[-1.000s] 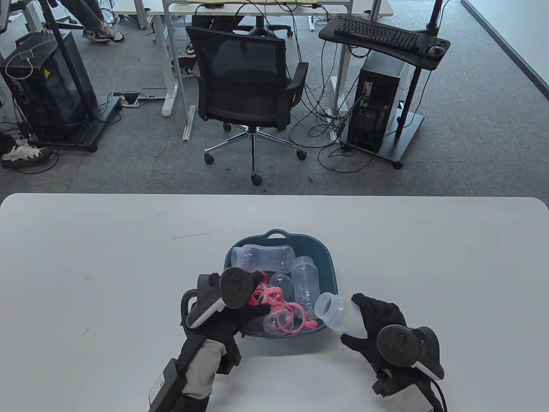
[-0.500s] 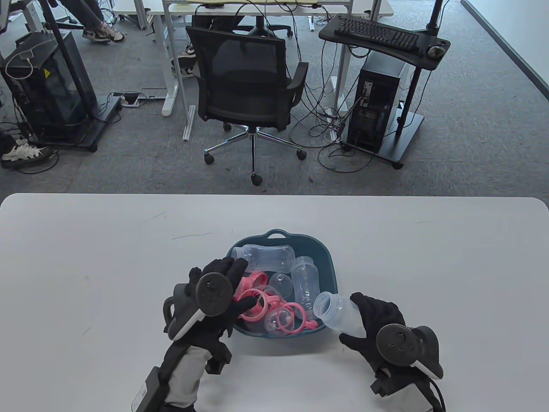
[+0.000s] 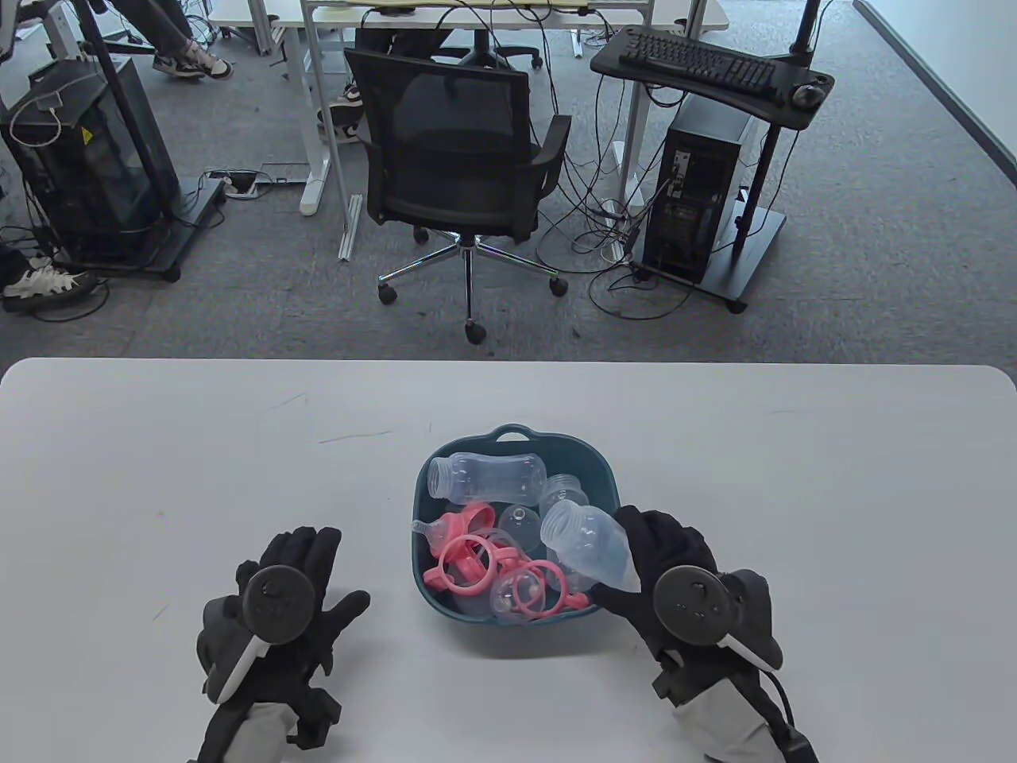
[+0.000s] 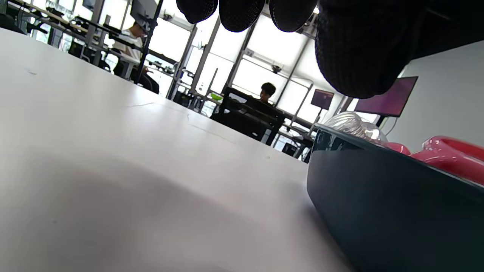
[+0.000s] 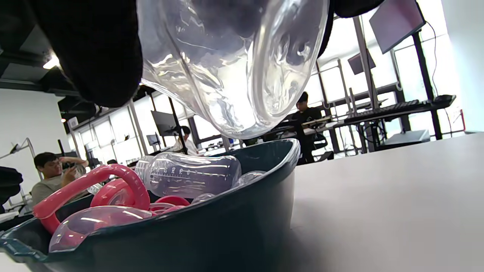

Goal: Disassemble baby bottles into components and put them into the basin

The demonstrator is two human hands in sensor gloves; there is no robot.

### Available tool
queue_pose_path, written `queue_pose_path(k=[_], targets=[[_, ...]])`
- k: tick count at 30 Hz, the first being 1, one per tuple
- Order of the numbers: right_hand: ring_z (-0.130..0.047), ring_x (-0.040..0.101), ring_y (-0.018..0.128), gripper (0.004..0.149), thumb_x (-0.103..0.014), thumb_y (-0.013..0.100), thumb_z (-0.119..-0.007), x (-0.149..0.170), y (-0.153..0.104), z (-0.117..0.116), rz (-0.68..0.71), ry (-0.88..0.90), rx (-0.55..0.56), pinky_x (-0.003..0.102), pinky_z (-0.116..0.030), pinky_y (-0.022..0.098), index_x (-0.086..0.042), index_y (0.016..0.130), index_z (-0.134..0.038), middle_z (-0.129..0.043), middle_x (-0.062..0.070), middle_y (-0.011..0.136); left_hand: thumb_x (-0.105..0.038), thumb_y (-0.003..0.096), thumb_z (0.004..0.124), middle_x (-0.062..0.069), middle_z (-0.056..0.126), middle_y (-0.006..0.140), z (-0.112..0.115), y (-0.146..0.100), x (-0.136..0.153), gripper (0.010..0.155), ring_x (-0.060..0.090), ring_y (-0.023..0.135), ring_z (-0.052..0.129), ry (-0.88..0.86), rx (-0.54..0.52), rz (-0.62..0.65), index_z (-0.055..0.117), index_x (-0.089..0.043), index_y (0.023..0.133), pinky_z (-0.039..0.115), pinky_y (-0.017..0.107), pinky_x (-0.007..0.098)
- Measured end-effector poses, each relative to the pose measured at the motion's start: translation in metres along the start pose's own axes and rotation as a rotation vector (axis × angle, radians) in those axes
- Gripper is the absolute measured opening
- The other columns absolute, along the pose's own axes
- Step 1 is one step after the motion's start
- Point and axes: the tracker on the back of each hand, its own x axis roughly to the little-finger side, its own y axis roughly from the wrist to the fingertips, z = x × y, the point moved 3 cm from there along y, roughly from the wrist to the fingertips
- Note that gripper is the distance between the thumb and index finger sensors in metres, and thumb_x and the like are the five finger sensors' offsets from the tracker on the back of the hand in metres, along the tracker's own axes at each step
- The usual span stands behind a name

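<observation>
Currently the right hand [image 3: 659,556] grips a clear bottle body [image 3: 586,545], holding it tilted over the right side of the dark teal basin [image 3: 516,436], neck pointing up-left. Inside the basin lie two more clear bottle bodies [image 3: 485,475], pink handle rings [image 3: 469,560] and clear caps [image 3: 518,522]. The left hand [image 3: 298,592] rests flat on the white table [image 3: 159,477], fingers spread, holding nothing, left of the basin.
</observation>
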Motion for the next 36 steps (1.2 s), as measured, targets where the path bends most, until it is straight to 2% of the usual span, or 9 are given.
queue_pose_path(k=[6,11,16,22,24,28,31,36], targets=[[-0.072,0.049,0.090,0.090,-0.049,0.044,-0.092,-0.018,0.047,-0.013,-0.023,-0.047,-0.117,0.070,-0.050,0.068,-0.012,0.112,-0.046,-0.067,0.018,0.103,-0.058,0.0413,0.084,-0.010,0.027,0.118,0.008,0.004,0.020,0.084,0.026,0.119,0.026,-0.045,0.010,-0.052,0.035,-0.046,0.108,0.013,0.081,0.056],[-0.072,0.049,0.090,0.087,-0.048,0.045,-0.091,-0.025,0.074,-0.034,-0.060,-0.111,-0.208,0.070,-0.048,0.068,-0.012,0.112,-0.049,-0.070,0.019,0.104,-0.058,0.0414,0.084,-0.011,0.026,0.118,0.008,0.005,0.026,0.084,0.025,0.119,0.024,-0.065,0.009,-0.069,0.035,-0.046,0.108,0.013,0.081,0.056],[-0.069,0.050,0.092,0.086,-0.047,0.046,-0.090,-0.028,0.089,-0.053,-0.074,-0.130,-0.280,0.071,-0.045,0.069,-0.012,0.113,-0.049,-0.068,0.020,0.106,-0.058,0.0417,0.084,-0.011,0.026,0.118,0.008,0.004,0.026,0.083,0.025,0.119,0.024,-0.057,0.012,-0.074,0.035,-0.046,0.108,0.013,0.081,0.056],[-0.063,0.049,0.097,0.085,-0.045,0.046,-0.091,-0.031,0.094,-0.065,-0.063,-0.181,-0.337,0.073,-0.039,0.070,-0.015,0.113,-0.049,-0.065,0.017,0.110,-0.058,0.0415,0.084,-0.010,0.026,0.118,0.010,0.005,0.027,0.084,0.025,0.119,0.024,-0.051,0.023,-0.086,0.035,-0.046,0.108,0.012,0.081,0.056],[-0.058,0.048,0.100,0.080,-0.045,0.047,-0.088,-0.030,0.093,-0.062,-0.055,-0.178,-0.316,0.073,-0.037,0.071,-0.018,0.113,-0.051,-0.062,0.016,0.112,-0.058,0.0415,0.084,-0.011,0.026,0.118,0.010,0.006,0.028,0.084,0.025,0.119,0.023,-0.050,0.027,-0.090,0.035,-0.046,0.108,0.012,0.081,0.056],[-0.057,0.048,0.101,0.079,-0.046,0.048,-0.087,-0.028,0.088,-0.046,-0.032,-0.127,-0.235,0.073,-0.037,0.070,-0.017,0.112,-0.051,-0.060,0.016,0.113,-0.058,0.0416,0.084,-0.011,0.025,0.118,0.010,0.006,0.028,0.084,0.024,0.120,0.021,-0.033,0.026,-0.092,0.035,-0.046,0.108,0.011,0.081,0.056],[-0.059,0.047,0.100,0.077,-0.045,0.049,-0.086,-0.020,0.078,-0.025,-0.014,-0.129,-0.140,0.072,-0.039,0.070,-0.017,0.112,-0.052,-0.062,0.016,0.112,-0.058,0.0416,0.084,-0.012,0.025,0.118,0.010,0.006,0.028,0.084,0.024,0.120,0.019,-0.031,0.025,-0.095,0.035,-0.046,0.108,0.011,0.081,0.056],[-0.059,0.047,0.100,0.073,-0.044,0.051,-0.083,-0.001,0.054,-0.003,-0.027,-0.113,-0.058,0.072,-0.039,0.070,-0.017,0.111,-0.053,-0.062,0.015,0.112,-0.058,0.0417,0.084,-0.012,0.024,0.118,0.010,0.006,0.029,0.083,0.023,0.120,0.018,-0.021,0.020,-0.102,0.035,-0.046,0.108,0.010,0.081,0.055]])
